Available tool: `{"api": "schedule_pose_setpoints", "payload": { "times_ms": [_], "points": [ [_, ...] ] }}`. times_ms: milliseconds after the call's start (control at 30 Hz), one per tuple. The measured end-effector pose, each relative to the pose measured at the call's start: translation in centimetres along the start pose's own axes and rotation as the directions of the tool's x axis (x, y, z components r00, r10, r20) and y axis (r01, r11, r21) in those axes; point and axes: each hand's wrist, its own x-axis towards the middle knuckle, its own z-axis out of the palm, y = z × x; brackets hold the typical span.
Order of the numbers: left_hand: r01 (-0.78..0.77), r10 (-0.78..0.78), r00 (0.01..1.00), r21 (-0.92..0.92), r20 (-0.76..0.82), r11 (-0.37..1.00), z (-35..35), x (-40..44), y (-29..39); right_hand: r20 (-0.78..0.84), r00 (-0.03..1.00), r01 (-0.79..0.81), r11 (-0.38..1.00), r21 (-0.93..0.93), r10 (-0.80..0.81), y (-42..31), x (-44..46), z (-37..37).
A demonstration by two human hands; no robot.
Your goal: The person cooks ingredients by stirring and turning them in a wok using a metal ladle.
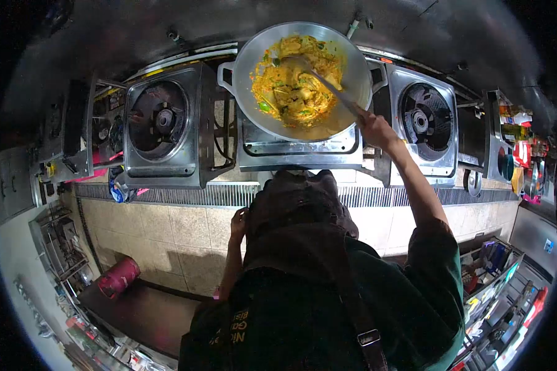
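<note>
A big two-handled metal wok (260,114) sits over the middle stove. Yellow-orange curry-like food (291,93) with green bits and larger chunks lies inside it. My right hand (376,128) is wrapped round the handle of a long metal ladle (337,93) at the wok's right rim. The ladle's head is partly sunk in the food, so its exact shape is unclear. Down beside my dark apron (294,201), my left hand (238,224) hangs with its fingers loosely bent. Nothing shows in it.
Gas burners stand to the left (163,120) and right (422,122) of the wok. A floor grate (192,195) runs along the stove front. Behind me are a steel counter (136,312) with a dark pink cylinder (119,278) and, at right, crowded shelves (492,266).
</note>
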Motion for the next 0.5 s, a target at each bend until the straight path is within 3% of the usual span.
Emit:
{"api": "schedule_pose_setpoints", "payload": {
  "times_ms": [33, 67, 100, 133, 167, 233, 267, 300, 367, 400, 433, 500],
  "points": [
    [-0.081, 0.083, 0.996, -0.045, 0.037, 0.996, -0.1, -0.1, -0.3, 0.002, 1.0, -0.003, 1.0, -0.002, 0.003, -1.0, -0.2, -0.7],
    [-0.079, 0.081, 0.996, -0.047, 0.042, 0.996, -0.3, -0.1, -0.5, 0.119, 0.992, -0.044, 0.998, 0.05, 0.038, -1.6, -0.3, -1.8],
    [-0.049, 0.044, 0.997, 0.088, 0.058, 0.995, -0.5, -0.2, 0.6, 0.233, 0.97, -0.093, 0.991, 0.097, 0.068, -2.5, -0.6, -3.7],
    [-0.022, 0.007, 0.998, 0.222, 0.069, 0.975, -0.7, 0.1, 0.7, 0.302, 0.949, -0.112, 0.993, 0.033, 0.097, -3.8, -1.3, -6.6],
    [-0.023, 0.007, 0.997, 0.219, 0.074, 0.975, -0.8, 0.3, 0.8, 0.352, 0.934, 0.118, 0.983, -0.139, -0.062, -1.8, -1.7, -6.5],
    [0.072, -0.067, 0.996, -0.1, 0.053, 0.992, -1.4, 0.4, -0.4, 0.257, 0.964, -0.056, 0.998, -0.04, 0.064, -3.6, -2.5, -10.3],
    [0.187, -0.19, 0.98, 0.05, 0.056, 0.981, -1.7, -0.6, 3.7, 0.298, 0.945, -0.111, 0.988, -0.105, 0.138, -3.8, -2.4, -11.3],
    [0.299, -0.297, 0.954, -0.029, 0.039, 0.954, -1.6, -0.7, 4.5, 0.301, 0.944, -0.109, 0.988, -0.107, 0.137, -2.8, -2.1, -10.1],
    [0.21, -0.21, 0.977, -0.02, 0.032, 0.977, -2.1, -0.5, 3.4, 0.132, 0.985, -0.076, 0.961, -0.267, 0.115, -0.3, -1.3, -6.7],
    [0.211, -0.211, 0.977, -0.026, 0.03, 0.977, -2.0, -0.7, 3.3, 0.1, 0.988, -0.105, 0.982, -0.154, 0.121, -1.9, -0.8, -6.4],
    [0.213, -0.213, 0.977, -0.028, 0.023, 0.977, -1.9, -0.8, 3.3, 0.102, 0.988, -0.1, 0.982, -0.157, 0.117, -1.3, -0.8, -4.1],
    [0.215, -0.215, 0.977, -0.028, 0.015, 0.976, -1.9, -1.1, 2.8, -0.203, 0.966, 0.12, 0.974, -0.191, -0.158, 0.6, -0.9, 2.5]
  ]
}}
